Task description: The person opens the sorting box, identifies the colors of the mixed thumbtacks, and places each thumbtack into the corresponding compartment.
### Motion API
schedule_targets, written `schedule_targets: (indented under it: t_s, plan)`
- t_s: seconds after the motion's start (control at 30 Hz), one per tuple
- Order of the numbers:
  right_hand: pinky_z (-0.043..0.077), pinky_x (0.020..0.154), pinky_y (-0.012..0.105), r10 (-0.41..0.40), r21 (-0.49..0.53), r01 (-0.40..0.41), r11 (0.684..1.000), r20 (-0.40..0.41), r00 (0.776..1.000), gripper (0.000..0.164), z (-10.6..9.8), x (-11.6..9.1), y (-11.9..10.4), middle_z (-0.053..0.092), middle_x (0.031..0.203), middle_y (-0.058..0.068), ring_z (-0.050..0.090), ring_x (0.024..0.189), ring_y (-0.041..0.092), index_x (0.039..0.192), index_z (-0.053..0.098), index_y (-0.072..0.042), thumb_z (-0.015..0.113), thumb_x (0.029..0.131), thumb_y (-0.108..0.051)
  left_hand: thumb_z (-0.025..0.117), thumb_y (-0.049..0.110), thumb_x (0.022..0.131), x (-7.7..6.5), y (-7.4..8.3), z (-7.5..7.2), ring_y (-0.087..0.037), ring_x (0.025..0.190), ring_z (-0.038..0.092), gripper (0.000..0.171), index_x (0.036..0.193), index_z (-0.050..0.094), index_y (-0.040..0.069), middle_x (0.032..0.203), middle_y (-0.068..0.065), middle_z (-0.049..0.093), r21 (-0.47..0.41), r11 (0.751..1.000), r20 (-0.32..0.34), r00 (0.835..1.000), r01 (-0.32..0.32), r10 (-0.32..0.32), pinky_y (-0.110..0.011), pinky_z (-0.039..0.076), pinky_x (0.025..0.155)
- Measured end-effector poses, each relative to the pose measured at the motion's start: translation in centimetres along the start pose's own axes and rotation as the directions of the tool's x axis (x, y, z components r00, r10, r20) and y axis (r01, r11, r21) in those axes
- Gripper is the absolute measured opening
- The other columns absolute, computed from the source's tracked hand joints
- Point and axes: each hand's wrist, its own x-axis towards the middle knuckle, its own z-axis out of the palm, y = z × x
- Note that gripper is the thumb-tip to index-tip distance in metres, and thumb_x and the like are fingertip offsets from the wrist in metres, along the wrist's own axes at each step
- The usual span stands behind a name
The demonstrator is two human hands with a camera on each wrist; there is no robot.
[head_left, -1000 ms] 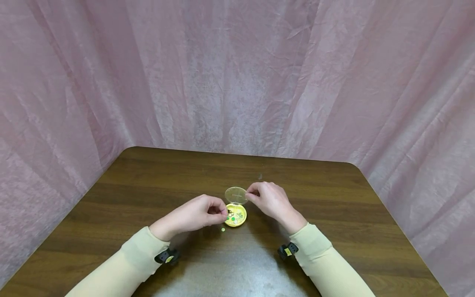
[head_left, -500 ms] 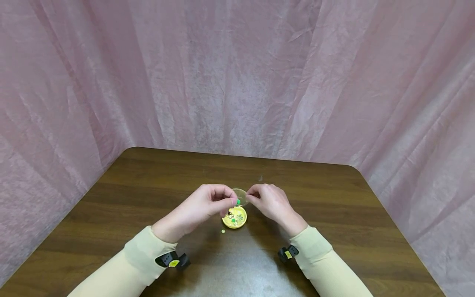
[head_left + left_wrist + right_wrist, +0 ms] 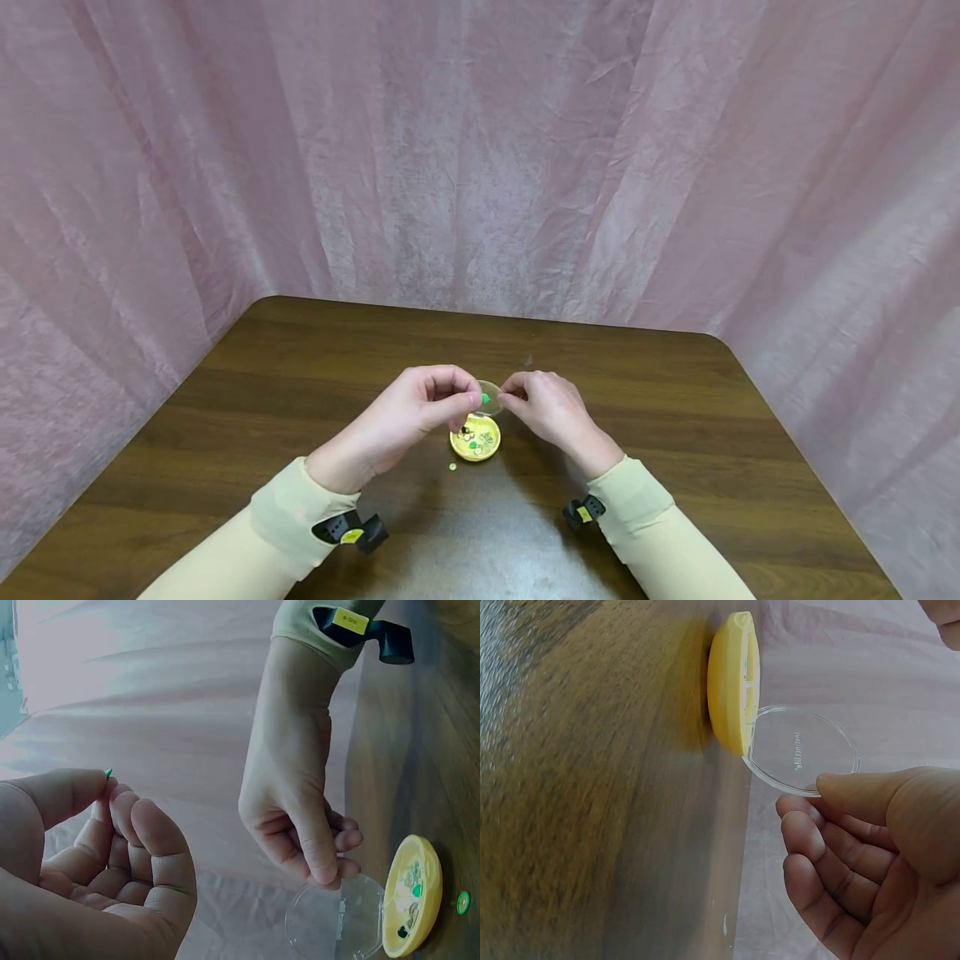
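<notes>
In the head view, my left hand (image 3: 420,414) is raised above and just left of a small round yellow case (image 3: 724,682). Between its thumb and index fingertip it pinches a tiny green piece (image 3: 109,772), mostly covered by the fingers. The case stands with its clear hinged lid (image 3: 802,746) tilted up. My right hand (image 3: 553,408) pinches the lid's edge between thumb and fingertips, as the right wrist view shows. Inside the case lie several small bits, among them a green one (image 3: 417,890) and a dark one (image 3: 403,931).
On the wooden table (image 3: 637,367), a small green ring-like disc (image 3: 463,902) lies beside the case, on the near side. Pink curtains (image 3: 480,150) hang behind and at both sides of the table.
My left hand has risen from the case's left edge, moving up and to the right with the green piece. The right hand stays at the lid's edge.
</notes>
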Motion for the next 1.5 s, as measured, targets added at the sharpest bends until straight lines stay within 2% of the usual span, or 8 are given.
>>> schedule_targets:
  t_s: [0.2, 0.33, 0.53, 0.77, 0.97, 1.1, 1.23, 1.5]
  plan:
    - [0.044, 0.062, 0.03, 0.0, 0.003, 0.0, 1.0, 0.008, 1.0, 0.007, 0.1, 0.0, 0.1, 0.061, 0.075, -0.019, 0.055, 0.067, 0.004, 0.09, 0.074, -0.028, 0.07, 0.091, -0.034, 0.07, 0.026, 0.093, 0.1, -0.3, -0.1, -0.017, 0.072, 0.051, 0.02, 0.099, 0.068, 0.008, 0.081, -0.005, 0.057, 0.085, 0.996, 0.014, 1.0, 0.006, -0.007, -0.026, 0.042, 0.063]
    - [0.044, 0.063, 0.03, 0.0, -0.001, 0.001, 1.0, 0.006, 1.0, 0.008, 0.1, 0.0, 0.2, 0.061, 0.075, -0.019, 0.056, 0.068, 0.004, 0.091, 0.074, -0.027, 0.07, 0.091, -0.034, 0.069, 0.027, 0.093, 0.5, -1.4, -0.3, -0.013, 0.076, 0.057, 0.011, 0.095, 0.069, 0.016, 0.084, 0.002, 0.063, 0.298, 0.954, 0.036, 0.999, -0.036, 0.027, -0.026, 0.046, 0.067]
    - [0.045, 0.064, 0.031, -0.004, -0.007, 0.004, 1.0, 0.005, 1.0, 0.009, 0.1, 0.0, 0.1, 0.062, 0.076, -0.02, 0.057, 0.069, 0.003, 0.092, 0.075, -0.028, 0.07, 0.091, -0.036, 0.068, 0.026, 0.093, 1.4, -3.8, -0.6, -0.006, 0.072, 0.057, 0.007, 0.087, 0.066, 0.029, 0.078, 0.014, 0.062, 0.621, 0.776, 0.058, 0.994, -0.108, 0.092, -0.026, 0.048, 0.066]
    - [0.044, 0.064, 0.031, -0.004, -0.013, 0.004, 1.0, 0.007, 1.0, 0.009, 0.0, -0.1, 0.1, 0.062, 0.076, -0.02, 0.056, 0.069, 0.004, 0.092, 0.074, -0.029, 0.069, 0.092, -0.036, 0.069, 0.021, 0.088, 1.9, -6.0, -0.4, -0.007, 0.071, 0.055, 0.012, 0.081, 0.062, 0.029, 0.076, 0.017, 0.053, 0.857, 0.484, 0.118, 0.982, -0.174, 0.145, -0.024, 0.043, 0.063]
    - [0.044, 0.064, 0.031, -0.002, -0.011, 0.002, 1.0, 0.007, 1.0, 0.009, -0.1, -0.2, 0.1, 0.062, 0.077, -0.02, 0.056, 0.07, 0.004, 0.092, 0.074, -0.029, 0.07, 0.091, -0.036, 0.071, 0.019, 0.087, 1.9, -6.9, -0.1, -0.005, 0.067, 0.049, 0.014, 0.079, 0.061, 0.026, 0.076, 0.014, 0.052, 0.91, 0.368, 0.16, 0.98, -0.193, 0.119, -0.024, 0.041, 0.06]
    - [0.044, 0.064, 0.031, -0.006, -0.015, 0.006, 1.0, -0.003, 1.0, 0.009, -0.1, -0.2, 0.1, 0.062, 0.076, -0.021, 0.057, 0.07, 0.004, 0.091, 0.074, -0.029, 0.07, 0.091, -0.037, 0.069, 0.015, 0.086, 1.7, -7.2, 0.1, -0.006, 0.065, 0.046, 0.017, 0.076, 0.059, 0.025, 0.075, 0.012, 0.052, 0.926, 0.303, 0.192, 0.973, -0.224, 0.131, -0.024, 0.04, 0.058]
    - [0.044, 0.064, 0.031, -0.013, -0.014, 0.013, 1.0, -0.005, 1.0, 0.008, 0.0, -0.2, 0.1, 0.061, 0.076, -0.021, 0.056, 0.069, 0.004, 0.091, 0.074, -0.029, 0.07, 0.091, -0.036, 0.068, 0.013, 0.085, 1.6, -7.5, 0.2, -0.007, 0.063, 0.046, 0.019, 0.075, 0.058, 0.025, 0.074, 0.011, 0.052, 0.936, 0.266, 0.2, 0.971, -0.229, 0.13, -0.024, 0.039, 0.056]
    - [0.044, 0.064, 0.031, -0.016, -0.013, 0.016, 1.0, -0.003, 1.0, 0.008, 0.0, -0.3, 0.1, 0.061, 0.075, -0.02, 0.056, 0.068, 0.004, 0.091, 0.074, -0.029, 0.07, 0.091, -0.035, 0.071, 0.016, 0.086, 1.5, -7.2, 0.1, -0.006, 0.065, 0.047, 0.015, 0.078, 0.062, 0.024, 0.077, 0.012, 0.053, 0.935, 0.274, 0.201, 0.972, -0.227, 0.121, -0.024, 0.04, 0.058]
